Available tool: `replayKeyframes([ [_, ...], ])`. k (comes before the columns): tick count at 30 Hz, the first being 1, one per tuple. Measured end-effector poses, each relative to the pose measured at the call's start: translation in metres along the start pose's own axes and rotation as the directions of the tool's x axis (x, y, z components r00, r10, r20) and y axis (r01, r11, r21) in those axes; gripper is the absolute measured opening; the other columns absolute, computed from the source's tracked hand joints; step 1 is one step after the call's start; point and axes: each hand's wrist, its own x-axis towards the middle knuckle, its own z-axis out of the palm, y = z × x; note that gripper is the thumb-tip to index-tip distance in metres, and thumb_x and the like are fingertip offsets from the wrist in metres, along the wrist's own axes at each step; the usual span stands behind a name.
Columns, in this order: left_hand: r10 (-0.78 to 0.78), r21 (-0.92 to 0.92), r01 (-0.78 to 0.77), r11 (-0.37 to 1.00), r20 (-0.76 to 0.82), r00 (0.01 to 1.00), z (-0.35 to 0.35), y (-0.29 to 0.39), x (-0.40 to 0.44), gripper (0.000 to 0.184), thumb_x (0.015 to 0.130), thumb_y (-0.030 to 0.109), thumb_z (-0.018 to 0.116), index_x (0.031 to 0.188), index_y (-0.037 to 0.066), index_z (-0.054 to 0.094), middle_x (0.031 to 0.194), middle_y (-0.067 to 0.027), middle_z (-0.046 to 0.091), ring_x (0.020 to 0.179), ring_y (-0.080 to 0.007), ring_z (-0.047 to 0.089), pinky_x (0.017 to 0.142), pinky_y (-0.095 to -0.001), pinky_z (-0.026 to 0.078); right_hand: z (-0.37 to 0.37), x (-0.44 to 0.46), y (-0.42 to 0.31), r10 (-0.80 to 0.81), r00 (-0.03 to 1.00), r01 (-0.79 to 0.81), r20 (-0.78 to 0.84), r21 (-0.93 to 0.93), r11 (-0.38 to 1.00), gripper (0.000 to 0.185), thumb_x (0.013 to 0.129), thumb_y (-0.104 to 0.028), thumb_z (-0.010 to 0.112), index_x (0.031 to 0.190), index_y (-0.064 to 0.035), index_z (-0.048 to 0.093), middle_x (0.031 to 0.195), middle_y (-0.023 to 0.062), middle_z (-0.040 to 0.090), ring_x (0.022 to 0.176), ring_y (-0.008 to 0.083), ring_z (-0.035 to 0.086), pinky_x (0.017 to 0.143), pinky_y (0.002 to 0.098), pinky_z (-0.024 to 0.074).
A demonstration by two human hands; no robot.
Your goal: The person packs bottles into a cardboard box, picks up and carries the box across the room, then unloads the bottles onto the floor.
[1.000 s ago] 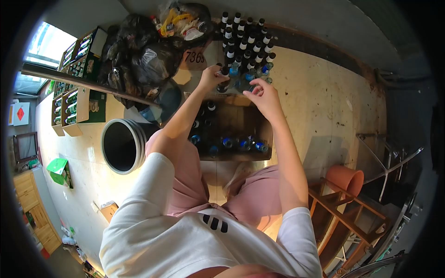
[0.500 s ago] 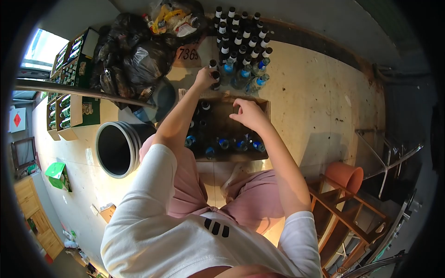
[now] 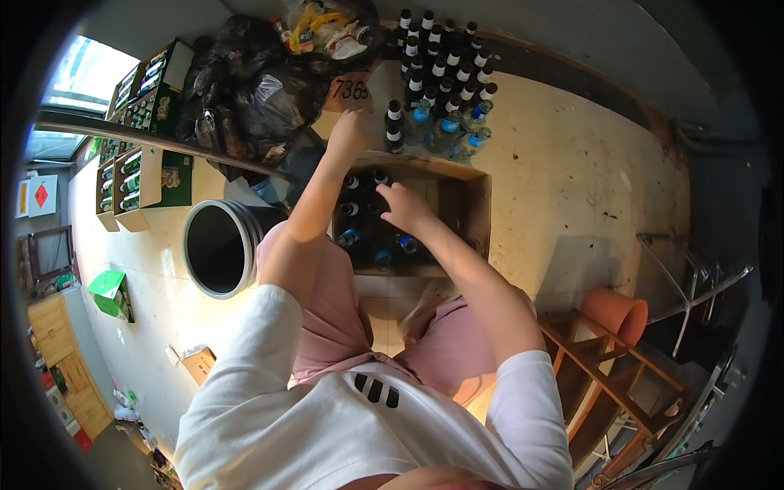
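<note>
An open cardboard box stands before my knees. Several dark bottles with white neck labels and some clear ones with blue labels are inside it. My left hand is above the box's far left corner, its fingers blurred and partly hidden. Just right of it, two dark bottles stand behind the box. Over the box, my right hand has its fingers apart, holding nothing, the index fingertip close to a bottle neck. Farther back stand several dark bottles, with clear blue-labelled bottles in front.
Black garbage bags lie at the back left. A grey bucket is left of my knee, with green crates of bottles beyond. On the right are a wooden frame, an orange pot and a metal stand.
My right hand has moved from behind the box to over its inside, then left toward the bottle necks. My left hand has drawn left, away from the two standing dark bottles.
</note>
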Motion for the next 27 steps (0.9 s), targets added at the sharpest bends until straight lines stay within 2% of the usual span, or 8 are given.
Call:
replayKeyframes([
  [3, -0.075, 0.030, 0.075, 0.997, -0.002, 0.997, -0.025, 0.019, -0.034, 0.055, 0.053, 0.028, 0.078, 0.096, -0.003, 0.063, 0.089, -0.0200, 0.063, 0.086, -0.0335, 0.062, 0.075, -0.0383, 0.048, 0.024, 0.004, -0.002, -0.049, 0.998, 0.046, -0.031, -0.078, 0.996, 0.034, 0.071, -0.007, 0.063, 0.103, -0.0079, 0.052, 0.093, 0.0198, 0.054, 0.087, 0.0361, 0.057, 0.073, 0.0428, 0.0482],
  [7, -0.125, 0.010, 0.129, 0.992, 0.336, 0.933, -0.029, -0.001, -0.042, 0.051, 0.051, 0.026, 0.079, 0.092, -0.002, 0.063, 0.081, -0.0179, 0.064, 0.077, -0.0311, 0.062, 0.068, -0.0356, 0.050, 0.043, 0.018, 0.010, -0.069, 0.997, 0.072, 0.022, -0.191, 0.979, 0.021, 0.079, -0.007, 0.054, 0.100, -0.0078, 0.055, 0.092, 0.0186, 0.054, 0.083, 0.0348, 0.058, 0.072, 0.0422, 0.0484],
  [9, -0.176, -0.036, 0.201, 0.979, 0.354, 0.919, -0.026, -0.007, -0.045, 0.047, 0.048, 0.022, 0.080, 0.087, -0.001, 0.064, 0.077, -0.0151, 0.064, 0.073, -0.0287, 0.062, 0.065, -0.0350, 0.050, 0.048, 0.021, 0.014, -0.089, 0.996, 0.086, -0.010, -0.132, 0.987, 0.018, 0.083, -0.008, 0.047, 0.098, -0.0078, 0.056, 0.092, 0.0175, 0.054, 0.081, 0.0346, 0.059, 0.071, 0.0426, 0.0484],
  [16, -0.115, -0.017, 0.144, 0.989, 0.516, 0.849, -0.032, -0.012, -0.037, 0.039, 0.049, 0.020, 0.080, 0.082, 0.002, 0.067, 0.079, -0.0121, 0.065, 0.074, -0.0251, 0.063, 0.065, -0.0332, 0.050, 0.062, 0.020, 0.012, -0.073, 0.997, 0.072, 0.000, -0.135, 0.988, 0.021, 0.081, -0.011, 0.052, 0.100, -0.0066, 0.056, 0.092, 0.0166, 0.055, 0.083, 0.0339, 0.059, 0.072, 0.0419, 0.0481],
  [21, 0.002, -0.109, 0.085, 0.990, 0.625, 0.780, -0.046, -0.006, -0.034, 0.044, 0.053, 0.018, 0.079, 0.092, 0.003, 0.066, 0.082, -0.0097, 0.066, 0.076, -0.0219, 0.063, 0.069, -0.0311, 0.050, 0.007, 0.029, -0.015, 0.003, 0.988, 0.032, -0.157, 0.224, 0.974, 0.031, 0.062, -0.009, 0.068, 0.091, -0.0042, 0.060, 0.081, 0.0180, 0.060, 0.082, 0.0355, 0.059, 0.069, 0.0414, 0.0471],
  [24, 0.200, -0.321, 0.069, 0.944, 0.728, 0.655, -0.075, 0.028, -0.032, 0.036, 0.061, 0.010, 0.076, 0.093, 0.001, 0.063, 0.085, -0.0082, 0.065, 0.078, -0.0157, 0.060, 0.071, -0.0286, 0.049, -0.061, 0.019, -0.050, 0.036, 0.951, 0.110, -0.308, 0.442, 0.890, 0.027, 0.060, -0.007, 0.068, 0.085, 0.0010, 0.060, 0.074, 0.0200, 0.061, 0.071, 0.0334, 0.062, 0.063, 0.0365, 0.0483],
  [25, 0.202, -0.324, 0.070, 0.943, 0.729, 0.654, -0.079, 0.037, -0.031, 0.036, 0.061, 0.010, 0.076, 0.093, 0.001, 0.063, 0.085, -0.0082, 0.065, 0.078, -0.0157, 0.060, 0.071, -0.0286, 0.049, -0.083, 0.015, -0.061, 0.142, 0.958, -0.026, -0.250, 0.416, 0.909, 0.024, 0.062, -0.007, 0.068, 0.083, 0.0006, 0.059, 0.069, 0.0172, 0.061, 0.065, 0.0283, 0.062, 0.060, 0.0327, 0.0480],
  [27, 0.167, -0.420, 0.117, 0.900, 0.581, 0.796, -0.085, 0.051, -0.030, 0.032, 0.061, 0.006, 0.075, 0.091, 0.001, 0.061, 0.085, -0.0064, 0.063, 0.079, -0.0130, 0.058, 0.070, -0.0261, 0.048, -0.099, 0.015, -0.066, 0.107, 0.888, 0.114, -0.447, 0.440, 0.891, 0.023, 0.065, -0.009, 0.068, 0.083, 0.0005, 0.058, 0.064, 0.0133, 0.058, 0.058, 0.0223, 0.059, 0.057, 0.0303, 0.0467],
])
